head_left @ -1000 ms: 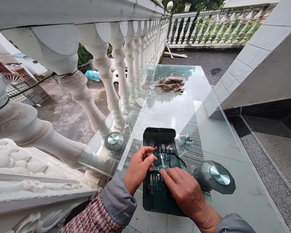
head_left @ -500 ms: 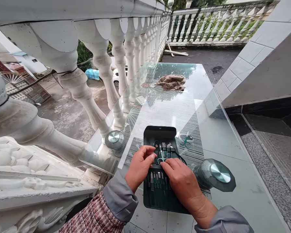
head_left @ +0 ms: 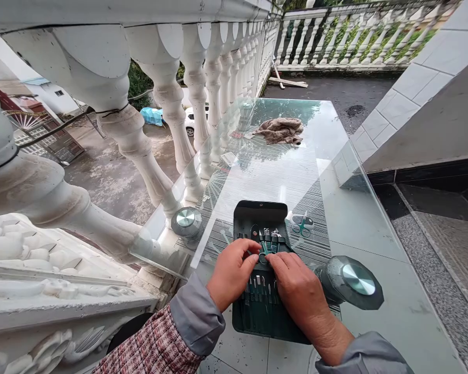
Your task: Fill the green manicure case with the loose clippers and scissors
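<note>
No words, numbers or brand marks can be read anywhere in view. A small pale card (head_left: pixel 228 159) lying on the far part of the glass table (head_left: pixel 296 176) seems to carry print, but it is too small to read. The flap of the black case (head_left: pixel 259 211) near the person shows no legible lettering, and neither do the green-handled tools (head_left: pixel 273 243) tucked into it. The white car (head_left: pixel 191 122) down beyond the railing at the left is too far off for any plate to be read.
</note>
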Motion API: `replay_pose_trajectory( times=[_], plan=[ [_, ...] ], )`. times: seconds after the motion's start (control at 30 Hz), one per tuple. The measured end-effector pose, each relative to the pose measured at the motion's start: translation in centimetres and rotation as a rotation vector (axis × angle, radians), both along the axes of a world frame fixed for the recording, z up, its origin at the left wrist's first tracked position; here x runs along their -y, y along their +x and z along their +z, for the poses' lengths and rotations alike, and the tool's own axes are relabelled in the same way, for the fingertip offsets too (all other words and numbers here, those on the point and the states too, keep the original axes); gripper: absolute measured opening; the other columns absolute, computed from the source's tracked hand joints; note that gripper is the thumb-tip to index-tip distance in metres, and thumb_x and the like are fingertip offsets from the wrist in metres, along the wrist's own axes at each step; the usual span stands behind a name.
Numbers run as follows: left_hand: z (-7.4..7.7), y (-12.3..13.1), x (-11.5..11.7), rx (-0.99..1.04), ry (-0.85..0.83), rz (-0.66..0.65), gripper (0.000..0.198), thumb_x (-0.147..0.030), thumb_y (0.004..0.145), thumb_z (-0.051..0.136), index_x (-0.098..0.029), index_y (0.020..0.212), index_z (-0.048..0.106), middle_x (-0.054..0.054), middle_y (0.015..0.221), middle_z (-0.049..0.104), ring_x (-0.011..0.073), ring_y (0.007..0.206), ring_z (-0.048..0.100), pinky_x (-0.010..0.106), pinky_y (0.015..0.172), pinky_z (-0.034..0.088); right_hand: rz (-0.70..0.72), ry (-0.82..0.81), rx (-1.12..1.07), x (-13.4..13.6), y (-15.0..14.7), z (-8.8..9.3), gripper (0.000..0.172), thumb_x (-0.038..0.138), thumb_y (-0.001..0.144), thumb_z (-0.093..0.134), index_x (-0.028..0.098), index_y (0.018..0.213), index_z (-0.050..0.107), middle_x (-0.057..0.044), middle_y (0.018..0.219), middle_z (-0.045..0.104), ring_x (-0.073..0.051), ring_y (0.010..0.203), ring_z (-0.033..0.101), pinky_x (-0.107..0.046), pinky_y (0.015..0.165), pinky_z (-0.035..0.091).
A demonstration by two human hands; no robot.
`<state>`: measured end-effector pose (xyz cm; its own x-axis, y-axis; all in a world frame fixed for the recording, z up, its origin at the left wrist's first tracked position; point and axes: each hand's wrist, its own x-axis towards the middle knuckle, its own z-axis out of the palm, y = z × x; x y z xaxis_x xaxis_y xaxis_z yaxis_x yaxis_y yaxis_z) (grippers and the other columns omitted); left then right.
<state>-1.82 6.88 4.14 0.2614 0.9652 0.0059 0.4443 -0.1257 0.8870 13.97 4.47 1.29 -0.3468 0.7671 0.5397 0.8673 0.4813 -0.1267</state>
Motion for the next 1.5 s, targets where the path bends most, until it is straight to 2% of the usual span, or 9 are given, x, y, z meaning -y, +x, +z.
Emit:
replay_pose_trajectory(
  times=[0.17, 0.33, 0.47, 0.57, 0.7, 0.83, 0.93, 1.2, 1.5],
  plan=[
    [-0.5, 0.4, 0.7, -0.424, 0.352, -0.198, 0.015, -0.015, 0.088, 0.048, -0.018, 0.097, 0.059, 0.004, 0.096, 0.062, 0.0195, 0.09, 0.052, 0.035, 0.083, 0.045, 0.016, -0.085, -0.185, -0.3, 0.8, 0.0, 0.024, 0.014, 0.09, 0.04, 0.018, 0.084, 0.062, -0.004, 0.076, 0.064, -0.015, 0.073, 0.057, -0.028, 0.066, 0.043],
    [-1.0, 0.5, 0.9, -0.549, 0.522, -0.26, 0.016, -0.016, 0.091, 0.045, -0.016, 0.1, 0.058, 0.005, 0.097, 0.061, 0.0188, 0.089, 0.05, 0.032, 0.081, 0.046, -0.132, -0.095, -0.416, -1.4, 2.5, 0.9, 0.015, 0.022, 0.088, 0.046, 0.02, 0.091, 0.061, -0.004, 0.086, 0.067, -0.017, 0.081, 0.061, -0.03, 0.076, 0.047],
    [-1.2, 0.5, 0.8, -0.624, 0.607, -0.353, 0.018, -0.019, 0.093, 0.043, -0.015, 0.103, 0.057, 0.006, 0.097, 0.059, 0.0196, 0.087, 0.049, 0.033, 0.08, 0.046, -0.143, -0.144, -0.375, -1.7, 3.0, 1.2, 0.013, 0.021, 0.087, 0.047, 0.02, 0.086, 0.06, -0.004, 0.084, 0.064, -0.017, 0.081, 0.058, -0.031, 0.074, 0.045],
    [-1.3, 0.7, 0.6, -0.682, 0.635, -0.384, 0.019, -0.02, 0.093, 0.043, -0.014, 0.106, 0.056, 0.006, 0.091, 0.058, 0.0195, 0.086, 0.048, 0.033, 0.078, 0.046, -0.08, -0.197, -0.268, -1.5, 2.6, 0.8, 0.016, 0.019, 0.088, 0.044, 0.02, 0.086, 0.06, -0.004, 0.082, 0.061, -0.018, 0.082, 0.055, -0.031, 0.072, 0.043],
    [-1.4, 1.1, 0.3, -0.737, 0.648, -0.386, 0.018, -0.021, 0.093, 0.044, -0.015, 0.107, 0.055, 0.005, 0.087, 0.056, 0.0189, 0.083, 0.048, 0.032, 0.075, 0.045, -0.076, -0.197, -0.127, -1.4, 2.2, 0.2, 0.023, 0.013, 0.087, 0.04, 0.019, 0.089, 0.062, -0.006, 0.083, 0.058, -0.018, 0.082, 0.051, -0.03, 0.067, 0.04],
    [-1.2, 1.4, 0.1, -0.8, 0.67, -0.412, 0.014, -0.021, 0.093, 0.046, -0.015, 0.091, 0.058, 0.005, 0.082, 0.054, 0.0191, 0.079, 0.047, 0.032, 0.071, 0.044, -0.106, -0.208, -0.023, -1.5, 2.4, 0.0, 0.023, 0.009, 0.085, 0.041, 0.019, 0.083, 0.062, -0.006, 0.083, 0.057, -0.019, 0.078, 0.047, -0.03, 0.065, 0.038],
    [-1.1, 1.5, 0.1, -0.84, 0.693, -0.44, 0.015, -0.019, 0.093, 0.045, -0.014, 0.084, 0.057, 0.005, 0.079, 0.053, 0.0192, 0.076, 0.047, 0.032, 0.07, 0.043, -0.106, -0.197, -0.029, -1.6, 2.5, -0.1, 0.022, 0.009, 0.085, 0.042, 0.019, 0.08, 0.061, -0.006, 0.081, 0.058, -0.019, 0.078, 0.047, -0.03, 0.066, 0.038],
    [-1.4, 1.7, 0.0, -0.882, 0.739, -0.516, 0.01, -0.013, 0.091, 0.046, -0.012, 0.089, 0.056, 0.005, 0.084, 0.056, 0.0196, 0.08, 0.049, 0.033, 0.074, 0.042, -0.089, -0.199, -0.167, -1.6, 2.2, 0.0, 0.023, 0.013, 0.088, 0.039, 0.017, 0.09, 0.061, -0.006, 0.084, 0.062, -0.019, 0.081, 0.051, -0.031, 0.071, 0.04],
    [-1.6, 1.8, 0.3, -0.869, 0.711, -0.476, 0.013, -0.014, 0.092, 0.043, -0.014, 0.086, 0.055, 0.005, 0.083, 0.055, 0.0197, 0.08, 0.049, 0.034, 0.073, 0.043, -0.13, -0.122, -0.13, -2.7, 1.2, 0.8, 0.019, 0.016, 0.086, 0.044, 0.019, 0.087, 0.063, -0.007, 0.084, 0.059, -0.02, 0.083, 0.049, -0.032, 0.071, 0.04]
  ],
)
